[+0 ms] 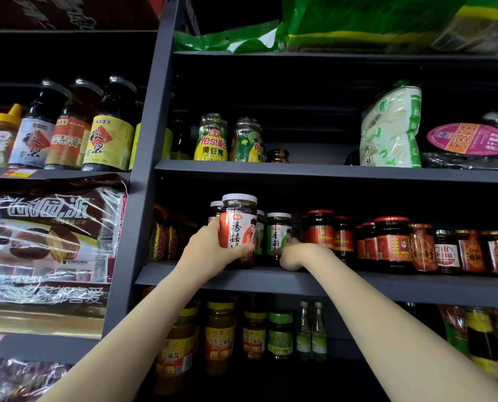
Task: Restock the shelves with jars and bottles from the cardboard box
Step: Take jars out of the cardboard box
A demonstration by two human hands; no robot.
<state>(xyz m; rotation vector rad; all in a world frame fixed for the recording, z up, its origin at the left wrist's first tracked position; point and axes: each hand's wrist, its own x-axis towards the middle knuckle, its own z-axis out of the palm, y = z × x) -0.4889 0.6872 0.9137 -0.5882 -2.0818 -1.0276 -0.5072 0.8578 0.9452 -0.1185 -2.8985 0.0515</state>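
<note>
Placement is the step in hand, by my reading: the left hand (213,250) is wrapped round a white-lidded glass jar of dark sauce with a red-and-white label (238,227), fingers curled under its lower body and thumb on the near side, holding it at the front edge of the dark grey metal shelf (184,278). Whether the base already rests on the shelf I cannot tell, since the fingers hide it. Just to the right of that hand, the right hand (292,255) reaches in low beside a white-lidded jar with a green label (277,233); its fingers go behind the jar's foot, so whether they grip it or merely nudge it cannot be judged. Another red-labelled jar with a white lid (215,210) stands directly behind the held one. The next move likely calls for seating the held jar flat, label outward, in line with its neighbours, and freeing the fingers from beneath it without tipping it. The jar looks full, upright, its lid closed, and its smooth glass seems heavy enough to want a firm grasp. The cardboard box is out of view.
</note>
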